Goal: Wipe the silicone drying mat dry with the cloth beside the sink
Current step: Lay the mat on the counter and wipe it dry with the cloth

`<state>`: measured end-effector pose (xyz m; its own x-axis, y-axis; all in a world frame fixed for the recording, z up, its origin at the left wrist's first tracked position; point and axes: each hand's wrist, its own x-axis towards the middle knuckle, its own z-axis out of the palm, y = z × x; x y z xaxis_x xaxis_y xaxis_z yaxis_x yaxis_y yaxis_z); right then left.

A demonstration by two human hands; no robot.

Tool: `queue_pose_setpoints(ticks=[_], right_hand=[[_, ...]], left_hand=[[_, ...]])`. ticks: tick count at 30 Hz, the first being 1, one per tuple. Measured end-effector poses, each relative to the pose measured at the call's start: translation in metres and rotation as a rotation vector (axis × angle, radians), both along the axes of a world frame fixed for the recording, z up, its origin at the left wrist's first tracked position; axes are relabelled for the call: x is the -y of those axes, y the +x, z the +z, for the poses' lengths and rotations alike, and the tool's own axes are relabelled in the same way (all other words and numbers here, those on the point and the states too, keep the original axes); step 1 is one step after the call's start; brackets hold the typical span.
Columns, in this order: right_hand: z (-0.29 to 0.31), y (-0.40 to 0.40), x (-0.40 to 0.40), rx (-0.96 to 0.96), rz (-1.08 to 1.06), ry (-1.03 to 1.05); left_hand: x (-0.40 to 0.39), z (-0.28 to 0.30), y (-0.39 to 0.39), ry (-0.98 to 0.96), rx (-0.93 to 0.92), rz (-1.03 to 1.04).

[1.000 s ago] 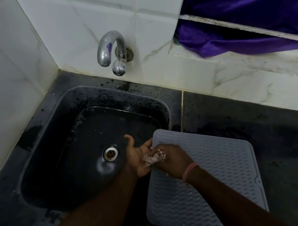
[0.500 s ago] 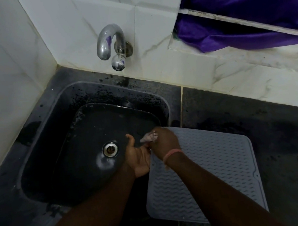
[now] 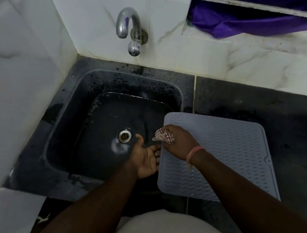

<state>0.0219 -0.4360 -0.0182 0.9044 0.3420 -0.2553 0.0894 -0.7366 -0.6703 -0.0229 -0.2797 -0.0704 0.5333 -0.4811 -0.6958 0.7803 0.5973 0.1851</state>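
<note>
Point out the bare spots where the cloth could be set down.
Bare dark counter lies between the mat and the white wall. The mat's right half is free too. It is crowded at the mat's left edge, where the left hand and the right hand gripping the cloth meet.

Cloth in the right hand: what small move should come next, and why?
Probably sweep the cloth from the mat's far-left corner across toward its right side. The right hand holds it bunched there, and most of the ribbed surface lies beyond; the left hand steadies the edge.
</note>
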Motion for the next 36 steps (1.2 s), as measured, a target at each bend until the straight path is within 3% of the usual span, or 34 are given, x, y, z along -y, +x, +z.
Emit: queue_pose_setpoints(ticks=[13, 19, 23, 28, 30, 33, 36], right_hand=[[0.002, -0.068, 0.014, -0.174, -0.156, 0.168], [0.013, -0.114, 0.007, -0.195, -0.198, 0.270], [0.007, -0.142, 0.022, -0.310, -0.206, 0.275], [0.020, -0.146, 0.067, -0.171, -0.668, 0.341], [0.020, -0.155, 0.086, -0.054, -0.818, 0.243], [0.007, -0.172, 0.080, 0.085, -0.946, -0.020], [-0.018, -0.186, 0.021, 0.073, -0.988, 0.040]], left_hand=[[0.021, 0.018, -0.036, 0.042, 0.014, 0.260], [0.016, 0.017, -0.039, -0.040, 0.002, 0.289], [0.013, 0.015, -0.036, -0.021, -0.025, 0.259], [0.009, 0.018, -0.050, 0.127, -0.016, -0.052], [0.004, 0.021, -0.059, 0.171, -0.002, -0.146], [0.000, 0.022, -0.063, 0.142, 0.011, -0.147], [0.002, 0.022, -0.062, 0.126, 0.009, -0.155]])
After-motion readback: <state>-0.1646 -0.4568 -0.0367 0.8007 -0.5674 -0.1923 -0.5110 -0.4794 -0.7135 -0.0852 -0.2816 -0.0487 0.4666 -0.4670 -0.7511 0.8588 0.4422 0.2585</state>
